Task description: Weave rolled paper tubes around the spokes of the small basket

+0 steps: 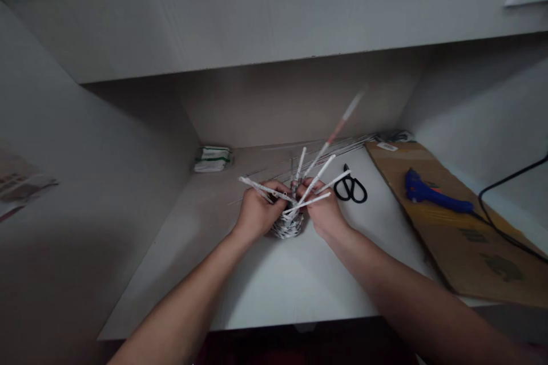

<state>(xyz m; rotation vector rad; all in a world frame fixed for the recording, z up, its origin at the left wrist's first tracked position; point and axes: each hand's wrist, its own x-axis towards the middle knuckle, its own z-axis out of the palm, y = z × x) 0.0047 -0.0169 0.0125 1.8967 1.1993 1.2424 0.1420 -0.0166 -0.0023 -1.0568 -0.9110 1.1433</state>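
A small basket [287, 227] woven from rolled paper tubes stands on the white table between my hands. Several white paper stakes fan up and outward from its rim. My left hand [261, 208] is closed on the rim at the left, fingers curled over the stakes there. On the far right side of the rim, my right hand [321, 202] is closed among the stakes, its fingertips partly hidden behind them. One long paper tube [334, 136], white with a reddish stretch, slants up to the right from near the right fingers; its tip is blurred.
Black-handled scissors [351, 188] lie just right of my right hand. Farther right, a blue glue gun [436, 194] with a black cord rests on a cardboard sheet [462, 251]. Thin paper tubes [351, 144] lie at the back, a white-and-green packet [213, 158] at back left. A cabinet overhangs.
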